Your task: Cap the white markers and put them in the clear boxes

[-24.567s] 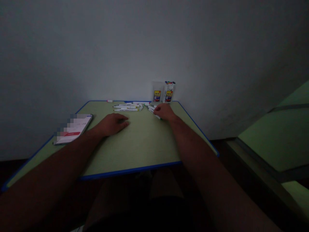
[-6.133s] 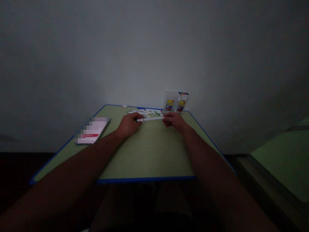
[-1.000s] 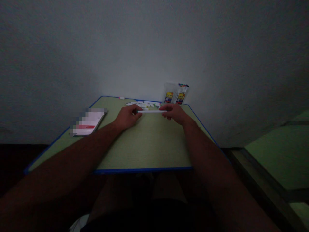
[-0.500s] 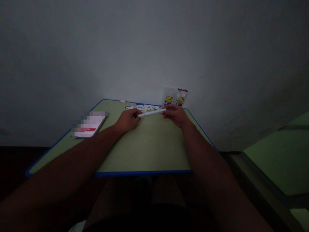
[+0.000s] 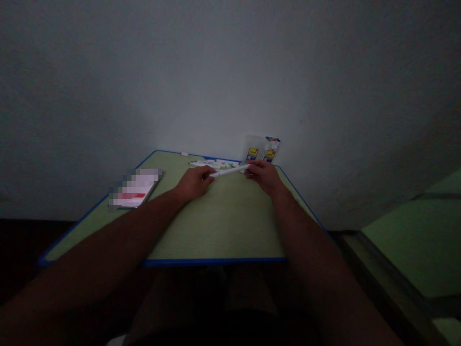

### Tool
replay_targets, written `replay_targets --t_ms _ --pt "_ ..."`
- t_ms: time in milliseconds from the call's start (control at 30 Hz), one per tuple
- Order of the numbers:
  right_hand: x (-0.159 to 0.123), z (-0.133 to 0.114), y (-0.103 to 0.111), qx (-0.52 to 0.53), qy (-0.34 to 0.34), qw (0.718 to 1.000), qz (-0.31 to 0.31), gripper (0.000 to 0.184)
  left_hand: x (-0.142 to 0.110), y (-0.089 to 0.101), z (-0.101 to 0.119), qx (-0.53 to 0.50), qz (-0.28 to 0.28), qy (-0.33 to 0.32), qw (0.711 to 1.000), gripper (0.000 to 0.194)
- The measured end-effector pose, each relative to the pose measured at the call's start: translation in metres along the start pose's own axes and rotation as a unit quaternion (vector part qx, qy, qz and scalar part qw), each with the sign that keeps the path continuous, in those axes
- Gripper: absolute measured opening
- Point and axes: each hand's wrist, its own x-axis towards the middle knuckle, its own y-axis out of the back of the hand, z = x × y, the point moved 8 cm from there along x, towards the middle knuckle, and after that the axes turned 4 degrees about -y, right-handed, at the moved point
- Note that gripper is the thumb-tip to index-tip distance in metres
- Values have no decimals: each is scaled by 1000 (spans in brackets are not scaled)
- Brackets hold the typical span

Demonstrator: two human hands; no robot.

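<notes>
A white marker [image 5: 230, 170] is stretched between my two hands above the far half of the table. My left hand [image 5: 195, 182] pinches its left end, and my right hand [image 5: 264, 176] has its fingers closed on the right end. Just beyond the hands, several white markers [image 5: 201, 164] lie in a loose pile, partly hidden by my fingers and the held marker. Behind my right hand, a clear pouch [image 5: 252, 148] with a yellow label leans on the wall, beside a second pouch [image 5: 271, 148] that holds markers with coloured ends.
The pale green table [image 5: 223, 226] has a blue rim and stands against a grey wall [image 5: 216, 72]. A flat device with a blurred, bright screen [image 5: 135, 190] lies at the left. A small white cap-like piece [image 5: 184, 154] with a reddish end sits near the back edge.
The whole view has shifted slightly, so everything sits a little lower. Both hands keep hold of the marker; its right end, greenish before, is now covered by my right fingers.
</notes>
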Motion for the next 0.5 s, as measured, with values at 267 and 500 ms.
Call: replay_targets --t_ms 267,500 --pt "0 -5 4 17 19 999 35 16 1 -3 3 5 -14 0 1000 37" --pt "2 -28 14 41 40 992 114 7 -1 -23 -4 62 -105 -12 992 65"
